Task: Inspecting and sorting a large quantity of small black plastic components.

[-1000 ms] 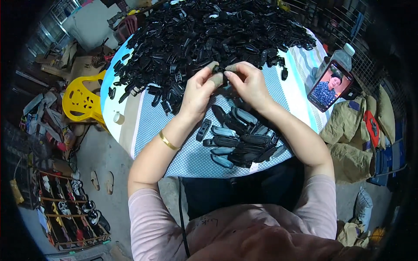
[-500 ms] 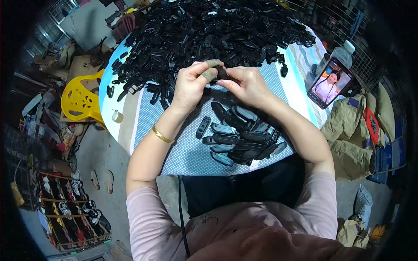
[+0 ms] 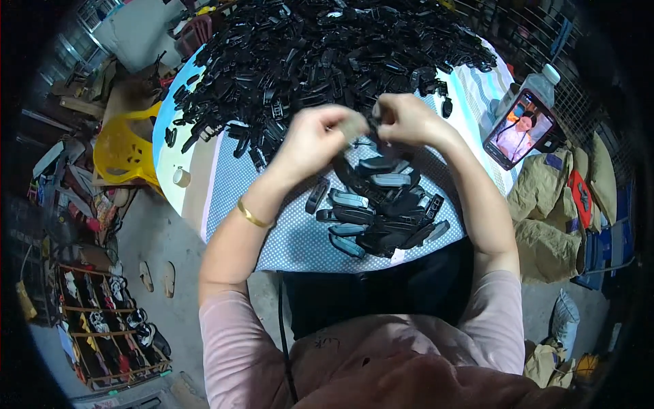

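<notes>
While both hands, left hand [image 3: 317, 140] and right hand [image 3: 402, 117], pinch a black part [image 3: 374, 124], it seems mostly hidden.

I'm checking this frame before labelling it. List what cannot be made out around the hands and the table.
- Head view: the small black piece pinched between the left hand and right hand is mostly covered by fingers; its shape is unclear.
- Head view: the far edge of the black parts heap is cut off by the top edge.
- Head view: the phone screen is too small to tell detail.
- Head view: the near table edge is partly hidden by forearms.
</notes>
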Tool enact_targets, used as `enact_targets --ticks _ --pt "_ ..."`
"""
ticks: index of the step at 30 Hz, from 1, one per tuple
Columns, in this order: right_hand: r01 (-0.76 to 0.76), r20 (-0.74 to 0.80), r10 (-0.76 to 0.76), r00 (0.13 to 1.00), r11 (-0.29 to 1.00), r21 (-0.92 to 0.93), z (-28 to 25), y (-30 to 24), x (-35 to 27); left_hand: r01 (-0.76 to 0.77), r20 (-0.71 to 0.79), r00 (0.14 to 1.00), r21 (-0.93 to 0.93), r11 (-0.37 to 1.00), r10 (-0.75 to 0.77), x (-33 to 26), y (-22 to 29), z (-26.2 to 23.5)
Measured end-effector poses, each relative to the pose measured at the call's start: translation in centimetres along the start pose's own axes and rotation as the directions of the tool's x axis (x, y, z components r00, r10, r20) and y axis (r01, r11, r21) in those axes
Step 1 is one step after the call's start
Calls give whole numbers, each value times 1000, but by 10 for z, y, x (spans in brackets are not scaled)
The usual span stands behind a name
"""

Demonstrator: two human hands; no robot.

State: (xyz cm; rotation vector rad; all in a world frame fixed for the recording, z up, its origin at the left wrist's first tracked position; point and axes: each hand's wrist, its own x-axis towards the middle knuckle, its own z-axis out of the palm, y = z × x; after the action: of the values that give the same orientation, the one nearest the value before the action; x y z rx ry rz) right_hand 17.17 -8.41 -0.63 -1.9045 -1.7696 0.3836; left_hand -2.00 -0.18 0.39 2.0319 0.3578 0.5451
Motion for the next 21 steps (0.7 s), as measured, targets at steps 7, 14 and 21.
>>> enact_targets --ticks 7,14,21 --pt "118 -149 -22 989 728 676 29 -40 23 173 -31 977 -476 862 -213 11 -20 -36" --pt "330 -10 -330 944 939 100 59 -65 40 -147 -460 863 -627 765 -211 16 -22 -75" --pt "724 175 -721 670 584 -366 76 -85 61 -229 -512 832 -666 709 -212 18 -28 -78"
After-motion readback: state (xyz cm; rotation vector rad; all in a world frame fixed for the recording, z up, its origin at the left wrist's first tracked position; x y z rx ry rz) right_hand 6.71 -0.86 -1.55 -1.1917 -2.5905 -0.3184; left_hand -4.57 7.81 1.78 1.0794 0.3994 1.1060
